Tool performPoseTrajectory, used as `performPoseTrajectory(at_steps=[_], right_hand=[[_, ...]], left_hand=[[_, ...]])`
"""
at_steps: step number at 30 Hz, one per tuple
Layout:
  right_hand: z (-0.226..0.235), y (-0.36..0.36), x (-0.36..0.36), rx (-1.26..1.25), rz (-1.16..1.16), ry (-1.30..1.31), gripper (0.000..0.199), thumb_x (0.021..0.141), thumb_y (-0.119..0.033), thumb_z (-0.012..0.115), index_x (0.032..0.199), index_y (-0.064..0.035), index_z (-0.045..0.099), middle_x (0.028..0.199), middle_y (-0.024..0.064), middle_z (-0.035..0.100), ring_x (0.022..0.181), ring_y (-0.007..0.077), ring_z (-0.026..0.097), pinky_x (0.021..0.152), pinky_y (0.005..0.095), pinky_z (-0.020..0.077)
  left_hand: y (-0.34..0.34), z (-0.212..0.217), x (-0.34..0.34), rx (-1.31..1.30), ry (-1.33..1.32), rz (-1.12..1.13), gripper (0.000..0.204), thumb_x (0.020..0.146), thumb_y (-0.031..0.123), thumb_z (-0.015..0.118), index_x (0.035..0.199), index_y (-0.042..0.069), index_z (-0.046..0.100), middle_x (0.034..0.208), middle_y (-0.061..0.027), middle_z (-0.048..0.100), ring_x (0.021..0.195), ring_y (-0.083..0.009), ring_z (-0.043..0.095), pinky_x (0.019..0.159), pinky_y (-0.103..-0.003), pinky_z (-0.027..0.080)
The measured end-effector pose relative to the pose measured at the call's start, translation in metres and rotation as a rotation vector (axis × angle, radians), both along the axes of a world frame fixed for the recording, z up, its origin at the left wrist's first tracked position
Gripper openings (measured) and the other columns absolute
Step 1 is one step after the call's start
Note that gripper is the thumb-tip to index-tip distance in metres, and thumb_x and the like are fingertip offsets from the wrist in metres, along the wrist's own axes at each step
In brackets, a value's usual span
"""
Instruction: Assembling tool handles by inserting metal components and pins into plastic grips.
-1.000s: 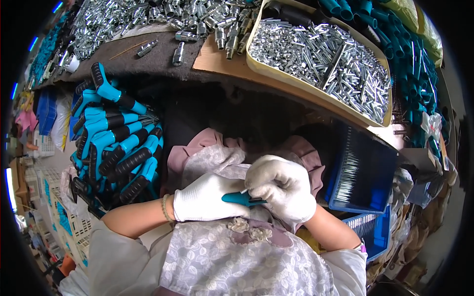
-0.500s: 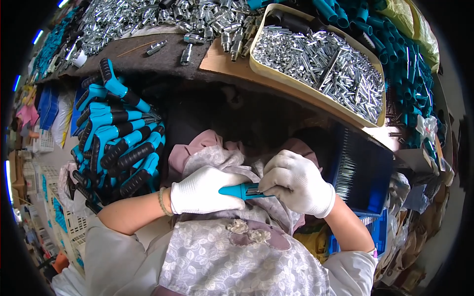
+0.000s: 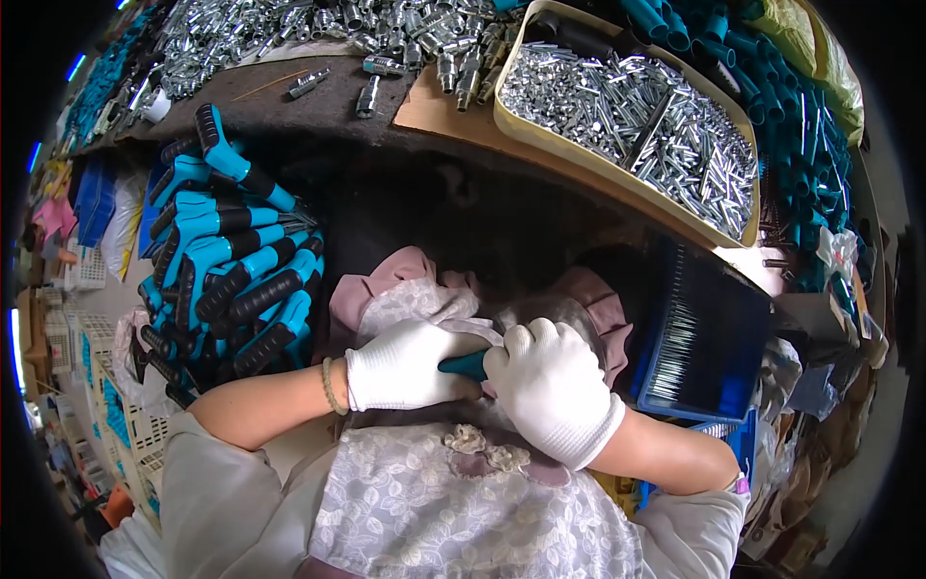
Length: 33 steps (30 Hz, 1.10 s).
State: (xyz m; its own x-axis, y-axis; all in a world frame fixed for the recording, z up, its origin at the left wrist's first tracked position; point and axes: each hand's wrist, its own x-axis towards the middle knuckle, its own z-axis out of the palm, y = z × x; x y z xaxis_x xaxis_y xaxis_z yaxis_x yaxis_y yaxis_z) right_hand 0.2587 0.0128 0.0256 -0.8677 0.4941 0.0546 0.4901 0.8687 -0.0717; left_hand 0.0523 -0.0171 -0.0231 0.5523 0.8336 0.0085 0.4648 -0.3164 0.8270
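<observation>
White knitted gloves cover both of my hands, which meet in front of my lap. My left hand (image 3: pixel 410 367) is wrapped round a teal tool handle (image 3: pixel 467 365); only a short teal stretch shows between the gloves. Over the handle's right end my right hand (image 3: pixel 550 386) is closed in a fist, knuckles up, hiding that end and anything else inside the grip. Left of my hands lies a pile of teal-and-black tool handles (image 3: pixel 231 261), several of them angled like pistol grips.
A cream tray (image 3: pixel 598 154) of small metal pins sits on the bench at upper right. Metal fittings (image 3: pixel 318 29) are heaped along the bench's back. A dark blue bin (image 3: pixel 714 338) with thin metal pieces stands at right. Teal tubes (image 3: pixel 805 183) are stacked beyond the tray.
My right hand has turned and closed over the handle's right end, covering the part and metal piece that showed before. The left hand keeps its hold, shifted slightly right.
</observation>
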Motion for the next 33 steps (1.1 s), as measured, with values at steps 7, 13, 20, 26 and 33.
performPoseTrajectory(at_steps=[7,13,20,26,33], right_hand=[[0.001,0.035,0.048,-1.125,-0.496,0.613,0.016,0.084,0.001,0.062,0.099,0.0010,0.066,0.090,0.0092,0.068,0.080,0.0187,0.064,0.074,0.0302,0.0517],[-0.036,0.001,0.066,-1.751,-0.767,0.850,0.047,0.087,-0.006,0.062,0.133,0.0054,0.056,0.090,0.0015,0.059,0.082,0.0104,0.055,0.076,0.0254,0.0478],[-0.053,-0.004,0.063,-2.014,-0.765,1.025,0.051,0.090,-0.008,0.063,0.138,0.0053,0.051,0.090,-0.0001,0.060,0.074,0.0085,0.054,0.067,0.0237,0.0467],[-0.076,-0.005,0.072,-2.227,-0.763,1.117,0.049,0.091,-0.007,0.064,0.136,0.0061,0.051,0.096,0.0011,0.060,0.075,0.0095,0.057,0.069,0.0233,0.0487],[-0.076,-0.002,0.081,-2.182,-0.800,1.078,0.048,0.093,-0.007,0.063,0.138,0.0049,0.050,0.102,0.0037,0.063,0.075,0.0096,0.057,0.069,0.0231,0.0497]], left_hand=[[0.004,-0.001,-0.015,-0.004,-0.002,0.025,0.044,0.080,0.033,0.074,0.119,0.014,0.066,0.103,-0.0123,0.071,0.080,-0.0333,0.070,0.071,-0.041,0.056],[0.017,0.013,-0.015,-0.010,0.133,-0.003,0.050,0.080,0.032,0.075,0.127,0.017,0.065,0.091,-0.0139,0.070,0.082,-0.0320,0.069,0.074,-0.040,0.055],[0.032,0.028,-0.005,-0.001,0.332,-0.086,0.048,0.083,0.036,0.071,0.127,0.018,0.063,0.089,-0.0133,0.070,0.082,-0.0340,0.069,0.073,-0.042,0.054],[0.039,0.031,0.006,-0.129,0.493,-0.136,0.043,0.083,0.039,0.072,0.120,0.018,0.065,0.089,-0.0133,0.071,0.080,-0.0346,0.069,0.070,-0.041,0.055],[0.048,0.020,0.009,-0.096,0.313,-0.150,0.046,0.084,0.042,0.072,0.120,0.014,0.065,0.088,-0.0165,0.069,0.080,-0.0363,0.069,0.070,-0.041,0.054]])
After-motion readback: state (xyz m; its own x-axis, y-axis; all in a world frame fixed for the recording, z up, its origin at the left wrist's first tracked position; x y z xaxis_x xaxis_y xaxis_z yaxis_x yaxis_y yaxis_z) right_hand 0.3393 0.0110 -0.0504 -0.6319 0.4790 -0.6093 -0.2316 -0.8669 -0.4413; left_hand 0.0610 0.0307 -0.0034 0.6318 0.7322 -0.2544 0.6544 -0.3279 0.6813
